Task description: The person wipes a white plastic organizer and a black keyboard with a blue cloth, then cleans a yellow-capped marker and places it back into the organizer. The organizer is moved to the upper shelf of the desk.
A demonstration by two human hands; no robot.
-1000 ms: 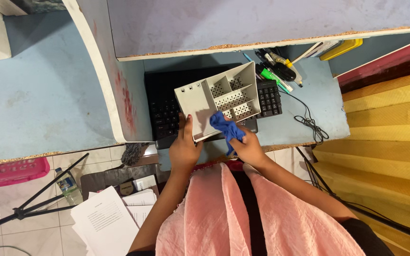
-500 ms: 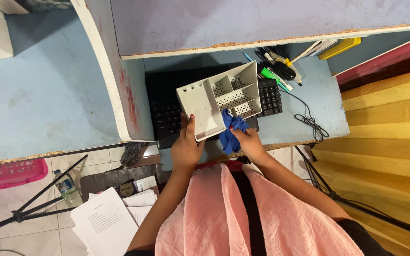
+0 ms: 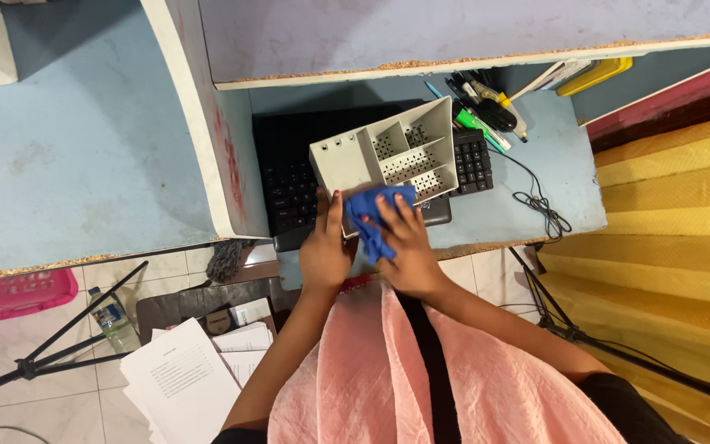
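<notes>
The near corner of the grey organizer (image 3: 388, 156) is hidden under the blue cloth (image 3: 369, 215) and the right hand (image 3: 404, 247), and the left hand (image 3: 325, 247) covers its near left edge. The organizer and both hands hide the middle of the black keyboard (image 3: 289, 173). The pens (image 3: 482, 111) beside it are too small and tangled to count, and the pink basket (image 3: 14, 293) is cut off by the left edge.

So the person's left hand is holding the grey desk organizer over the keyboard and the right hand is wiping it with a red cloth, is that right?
Not quite: the cloth is blue, not red, as the head view shows. The rest stands: the left hand holds the grey desk organizer over the keyboard, and the right hand presses the cloth against it.
</notes>
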